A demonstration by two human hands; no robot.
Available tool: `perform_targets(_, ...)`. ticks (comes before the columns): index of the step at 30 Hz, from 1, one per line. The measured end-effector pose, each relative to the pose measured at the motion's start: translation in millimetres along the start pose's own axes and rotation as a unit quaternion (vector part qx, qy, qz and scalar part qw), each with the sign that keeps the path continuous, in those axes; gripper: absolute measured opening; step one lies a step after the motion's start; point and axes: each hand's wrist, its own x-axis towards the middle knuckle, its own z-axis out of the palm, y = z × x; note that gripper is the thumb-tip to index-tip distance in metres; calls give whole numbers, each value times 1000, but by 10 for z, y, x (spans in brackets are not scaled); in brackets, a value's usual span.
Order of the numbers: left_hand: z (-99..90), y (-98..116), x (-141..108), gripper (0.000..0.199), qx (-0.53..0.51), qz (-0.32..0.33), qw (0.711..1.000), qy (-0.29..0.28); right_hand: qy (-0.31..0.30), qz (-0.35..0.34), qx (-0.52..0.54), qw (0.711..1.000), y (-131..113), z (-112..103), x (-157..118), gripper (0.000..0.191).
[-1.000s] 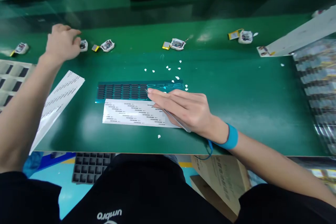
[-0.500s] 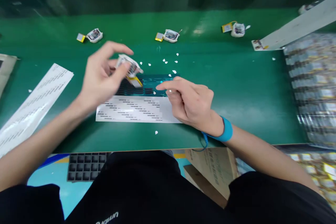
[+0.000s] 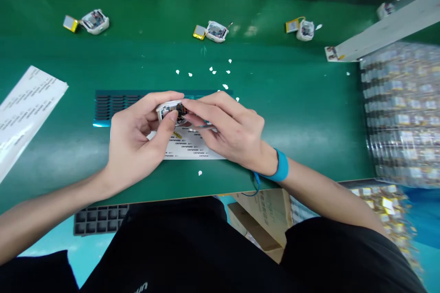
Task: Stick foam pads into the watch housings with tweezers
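My left hand (image 3: 142, 130) grips a small white device housing (image 3: 165, 111) with its circuit parts facing up, the thumb lying over its inside. The fingertips of my right hand (image 3: 228, 130) are pinched at the housing's right side, and a thin greyish piece shows between or beside them, too hidden to name. Under both hands lies a white printed sheet (image 3: 192, 149). Behind my left hand is a teal strip with black pads (image 3: 118, 103). A bit of yellow (image 3: 177, 134) shows just below the housing.
Three white housings (image 3: 95, 21) (image 3: 217, 31) (image 3: 305, 30) with yellow-edged batteries stand along the back. Several small white dots (image 3: 225, 86) are scattered mid-table. A printed sheet (image 3: 30, 96) lies left, clear trays of parts (image 3: 400, 114) are stacked right, and a white bar (image 3: 388, 25) slants behind them.
Both hands have come together at the housing, which has moved lower. My right hand's fingers now touch it. The view has shifted, uncovering more of the teal strip.
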Motion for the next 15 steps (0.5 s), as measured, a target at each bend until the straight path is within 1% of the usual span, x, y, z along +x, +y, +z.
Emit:
perform_targets(4,32,16,-55,21,5,-6,1000,6,-5,2,-16,1000,-52,-15,2,18)
perform_targets(10,57,52,-146,24,29,6,999,20,-31,12,20,999,-86,-93,41,19)
perform_targets(15,53,44,-169,21,14,-4,1000,16,-76,-8,-43,996,-90,-158,43,24)
